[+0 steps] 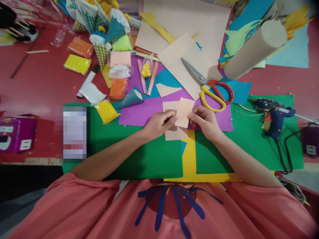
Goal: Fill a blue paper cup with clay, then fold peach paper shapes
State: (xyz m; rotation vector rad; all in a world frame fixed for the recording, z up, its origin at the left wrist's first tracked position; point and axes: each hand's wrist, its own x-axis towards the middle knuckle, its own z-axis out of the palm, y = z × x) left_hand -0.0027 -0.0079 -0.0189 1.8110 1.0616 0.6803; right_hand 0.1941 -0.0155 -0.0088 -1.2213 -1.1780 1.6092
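Observation:
Between my two hands is a small peach foam sheet (183, 112), pinched at its left and right edges. My left hand (159, 124) has its thumb and fingers closed on the left edge. The thumb and forefinger of my right hand (204, 121) grip the right edge. Just beneath lies another peach piece (171, 134), flat over purple sheets (139, 111) and a green mat. Beyond my right hand rest scissors (201, 79) with one yellow and one red handle, blades apart, partly on a larger peach sheet (178, 61).
A blue glue gun (274, 122) with its cord lies at right. Packets of coloured clay, such as a yellow one (107, 111), markers and a blue paper cone (132, 98) sit left of centre. A peach roll (256, 49) leans at back right; a pixelated rectangle (74, 132) lies left.

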